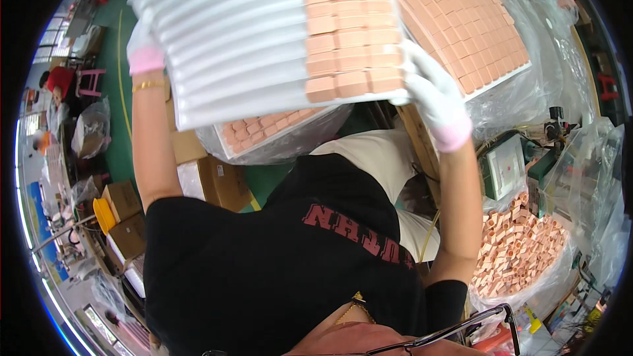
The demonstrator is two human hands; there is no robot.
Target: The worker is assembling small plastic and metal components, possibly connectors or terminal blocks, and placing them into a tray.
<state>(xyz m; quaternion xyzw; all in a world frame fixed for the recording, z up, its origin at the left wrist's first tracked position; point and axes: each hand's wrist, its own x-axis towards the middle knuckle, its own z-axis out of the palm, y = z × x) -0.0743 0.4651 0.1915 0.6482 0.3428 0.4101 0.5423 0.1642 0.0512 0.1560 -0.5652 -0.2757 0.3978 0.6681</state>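
Note:
A white ridged tray (231, 39) is held up in front of me, somewhat tilted. Rows of small peach-coloured block pieces (349, 39) fill its right part, while the ridges on the left are bare. My left hand (143, 45), in a white glove with a pink cuff, grips the tray's left edge; its fingers are partly hidden and blurred. At the lower right corner my right hand (432, 89), gloved the same way, is closed on the rim. Just beyond it lies another tray covered with the same peach pieces (468, 26).
Below the held tray, a further filled tray (264, 133) rests on clear plastic. Loose peach pieces (521, 244) are heaped in a plastic bag at right, near a small green-and-white machine (504, 166). Cardboard boxes (224, 181) stand at left. A person in red (60, 82) is farther off.

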